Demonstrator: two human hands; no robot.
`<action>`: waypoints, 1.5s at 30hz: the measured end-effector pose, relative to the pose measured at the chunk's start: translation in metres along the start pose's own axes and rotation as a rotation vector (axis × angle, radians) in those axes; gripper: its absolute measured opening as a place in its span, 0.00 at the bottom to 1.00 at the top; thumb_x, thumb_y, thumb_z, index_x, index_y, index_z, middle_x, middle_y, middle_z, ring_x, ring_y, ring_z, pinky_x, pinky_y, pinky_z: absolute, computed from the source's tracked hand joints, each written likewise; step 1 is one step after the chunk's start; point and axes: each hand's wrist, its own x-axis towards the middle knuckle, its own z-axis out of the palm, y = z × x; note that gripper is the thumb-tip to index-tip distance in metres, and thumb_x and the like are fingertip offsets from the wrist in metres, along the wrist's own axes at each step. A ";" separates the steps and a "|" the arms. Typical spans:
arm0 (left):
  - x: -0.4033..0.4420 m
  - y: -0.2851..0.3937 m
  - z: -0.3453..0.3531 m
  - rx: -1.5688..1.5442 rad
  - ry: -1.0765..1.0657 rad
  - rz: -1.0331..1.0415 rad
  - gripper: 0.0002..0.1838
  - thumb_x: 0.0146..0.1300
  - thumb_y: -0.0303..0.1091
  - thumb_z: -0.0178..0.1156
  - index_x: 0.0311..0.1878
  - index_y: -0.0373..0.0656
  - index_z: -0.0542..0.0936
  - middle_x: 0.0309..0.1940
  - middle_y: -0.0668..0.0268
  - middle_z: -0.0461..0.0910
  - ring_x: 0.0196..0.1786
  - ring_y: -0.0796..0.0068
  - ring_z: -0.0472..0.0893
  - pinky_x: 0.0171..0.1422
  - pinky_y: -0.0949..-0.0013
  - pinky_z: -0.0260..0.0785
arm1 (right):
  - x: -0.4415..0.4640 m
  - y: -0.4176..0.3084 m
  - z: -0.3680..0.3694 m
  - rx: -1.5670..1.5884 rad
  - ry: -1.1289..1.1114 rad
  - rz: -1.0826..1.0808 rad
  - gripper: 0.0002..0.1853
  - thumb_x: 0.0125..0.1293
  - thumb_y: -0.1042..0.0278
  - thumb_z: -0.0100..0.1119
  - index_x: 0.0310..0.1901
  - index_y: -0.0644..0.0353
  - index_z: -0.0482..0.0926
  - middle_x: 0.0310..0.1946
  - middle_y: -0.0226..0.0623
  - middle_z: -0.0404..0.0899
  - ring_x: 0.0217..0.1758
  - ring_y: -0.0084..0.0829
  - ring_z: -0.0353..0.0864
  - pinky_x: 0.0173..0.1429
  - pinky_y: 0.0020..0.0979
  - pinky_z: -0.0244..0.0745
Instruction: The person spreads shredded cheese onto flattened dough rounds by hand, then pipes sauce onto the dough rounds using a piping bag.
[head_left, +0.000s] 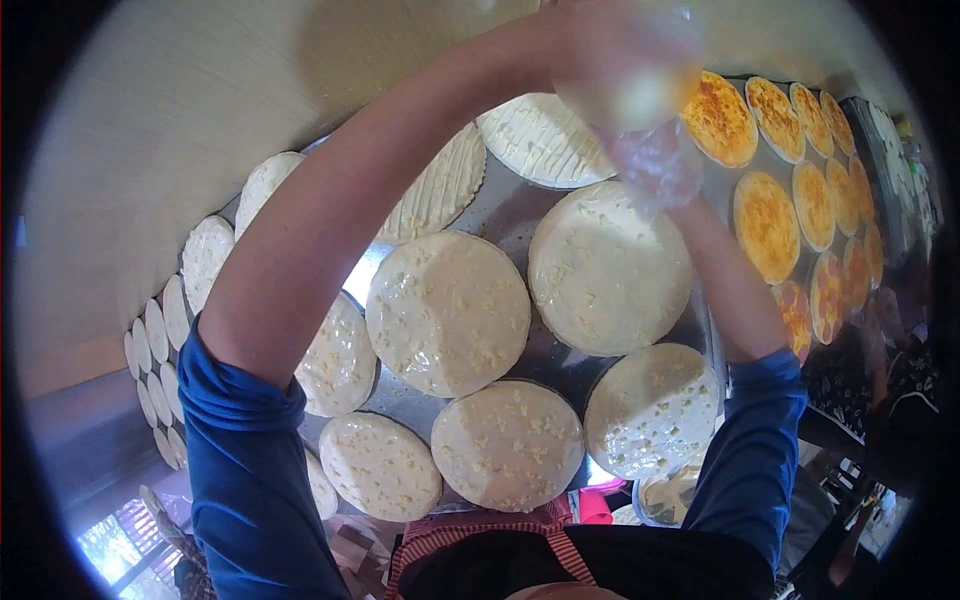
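At the top of the head view, my left hand (pixel 615 55) is smeared by motion and curled against a pale, blurred thing (pixel 645 98) whose kind I cannot make out. My right hand (pixel 655 165), in a clear plastic glove, closes in from below on the same thing. Under the hands lies a flat dough round striped with pale cream (pixel 545 140). Another striped round (pixel 445 190) sits left of it, partly behind my left forearm. A glossy, cream-coated round (pixel 605 270) is just below my right hand.
Several crumb-topped rounds (pixel 450 315) cover the metal tray (pixel 510 225) nearer my body. Orange-brown topped rounds (pixel 765 225) fill another tray at right. Smaller pale rounds (pixel 155 330) stand far left. At the lower right, a container (pixel 665 495) is partly visible; people are beyond.
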 end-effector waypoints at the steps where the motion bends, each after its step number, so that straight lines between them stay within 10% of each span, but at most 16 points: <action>1: -0.001 0.001 0.001 -0.029 -0.051 0.001 0.32 0.63 0.56 0.37 0.48 0.36 0.76 0.67 0.47 0.36 0.68 0.43 0.30 0.68 0.47 0.25 | -0.004 0.002 0.008 0.183 0.097 -0.213 0.12 0.52 0.60 0.59 0.35 0.58 0.80 0.27 0.41 0.80 0.31 0.38 0.81 0.35 0.34 0.75; 4: 0.001 -0.004 0.005 0.019 -0.054 0.019 0.32 0.63 0.56 0.37 0.47 0.33 0.76 0.67 0.47 0.35 0.68 0.44 0.29 0.68 0.47 0.26 | 0.018 -0.002 -0.019 -0.131 -0.136 0.273 0.15 0.50 0.62 0.60 0.39 0.59 0.77 0.31 0.42 0.79 0.36 0.38 0.80 0.39 0.33 0.74; 7: 0.004 0.003 0.003 0.017 -0.048 -0.030 0.35 0.64 0.56 0.37 0.46 0.28 0.75 0.67 0.47 0.35 0.68 0.45 0.29 0.68 0.47 0.27 | 0.034 0.043 -0.020 0.307 -0.246 0.190 0.22 0.52 0.58 0.61 0.46 0.61 0.71 0.36 0.40 0.77 0.41 0.40 0.77 0.43 0.36 0.71; 12: -0.006 0.005 0.002 -0.046 -0.120 0.054 0.35 0.64 0.57 0.35 0.45 0.28 0.75 0.67 0.47 0.35 0.68 0.45 0.29 0.69 0.48 0.26 | 0.002 0.014 -0.008 -0.011 0.032 -0.154 0.19 0.53 0.58 0.60 0.43 0.62 0.73 0.34 0.42 0.77 0.38 0.40 0.78 0.40 0.34 0.73; 17: 0.001 0.004 0.010 -0.039 -0.074 -0.014 0.33 0.64 0.56 0.37 0.42 0.30 0.77 0.66 0.45 0.35 0.68 0.44 0.29 0.68 0.48 0.24 | 0.021 -0.001 -0.036 -0.179 -0.319 0.338 0.25 0.51 0.60 0.63 0.49 0.59 0.67 0.41 0.43 0.75 0.47 0.36 0.75 0.47 0.34 0.69; 18: 0.002 0.001 0.018 -0.039 -0.073 -0.013 0.33 0.64 0.56 0.37 0.42 0.30 0.77 0.66 0.45 0.35 0.68 0.44 0.29 0.68 0.48 0.24 | 0.011 0.006 -0.029 -0.180 -0.318 0.338 0.25 0.51 0.60 0.63 0.49 0.59 0.67 0.41 0.43 0.75 0.47 0.36 0.75 0.47 0.34 0.69; 20: 0.002 -0.011 0.039 0.058 0.248 0.255 0.31 0.60 0.58 0.39 0.45 0.39 0.78 0.61 0.47 0.56 0.65 0.53 0.54 0.67 0.56 0.38 | -0.012 0.031 -0.007 -0.135 0.040 -0.346 0.25 0.51 0.62 0.63 0.49 0.60 0.68 0.43 0.42 0.74 0.47 0.34 0.75 0.47 0.33 0.69; 27: 0.001 -0.002 0.019 -0.048 0.102 0.177 0.31 0.59 0.60 0.39 0.48 0.45 0.78 0.63 0.54 0.56 0.66 0.51 0.50 0.68 0.56 0.36 | 0.048 0.092 0.015 0.041 0.003 -0.071 0.19 0.58 0.62 0.56 0.49 0.60 0.67 0.38 0.36 0.73 0.41 0.27 0.74 0.40 0.28 0.70; 29: -0.004 0.001 0.005 0.111 0.128 0.161 0.32 0.64 0.55 0.38 0.40 0.29 0.77 0.66 0.42 0.37 0.68 0.41 0.31 0.68 0.48 0.26 | 0.050 0.092 0.033 0.012 0.082 -0.093 0.16 0.62 0.61 0.52 0.47 0.60 0.67 0.35 0.33 0.73 0.38 0.23 0.74 0.36 0.27 0.71; 31: -0.014 -0.011 -0.001 0.109 0.137 0.181 0.32 0.64 0.54 0.38 0.39 0.29 0.77 0.65 0.40 0.38 0.67 0.39 0.33 0.68 0.47 0.26 | 0.037 0.052 0.070 0.669 0.007 -0.103 0.23 0.54 0.67 0.58 0.51 0.64 0.66 0.43 0.43 0.74 0.46 0.34 0.74 0.48 0.32 0.68; 35: -0.033 -0.028 -0.012 0.122 0.107 0.066 0.31 0.64 0.52 0.39 0.36 0.29 0.77 0.64 0.37 0.42 0.66 0.33 0.35 0.67 0.45 0.28 | 0.011 0.001 0.083 0.422 -0.255 0.064 0.14 0.63 0.61 0.49 0.44 0.60 0.64 0.28 0.30 0.69 0.26 0.18 0.70 0.27 0.23 0.67; 40: -0.034 -0.050 -0.008 0.079 0.183 0.140 0.31 0.64 0.52 0.40 0.27 0.30 0.78 0.64 0.37 0.42 0.67 0.36 0.36 0.67 0.46 0.29 | 0.023 0.007 0.077 0.442 -0.086 -0.135 0.16 0.54 0.67 0.59 0.43 0.65 0.72 0.34 0.39 0.77 0.39 0.33 0.77 0.40 0.30 0.71; 45: -0.036 -0.036 -0.014 0.033 0.264 0.103 0.33 0.65 0.53 0.38 0.23 0.32 0.78 0.63 0.37 0.43 0.67 0.40 0.37 0.68 0.46 0.30 | 0.040 0.004 0.048 0.034 -0.340 -0.142 0.24 0.57 0.63 0.57 0.54 0.59 0.64 0.44 0.34 0.71 0.47 0.27 0.70 0.48 0.28 0.66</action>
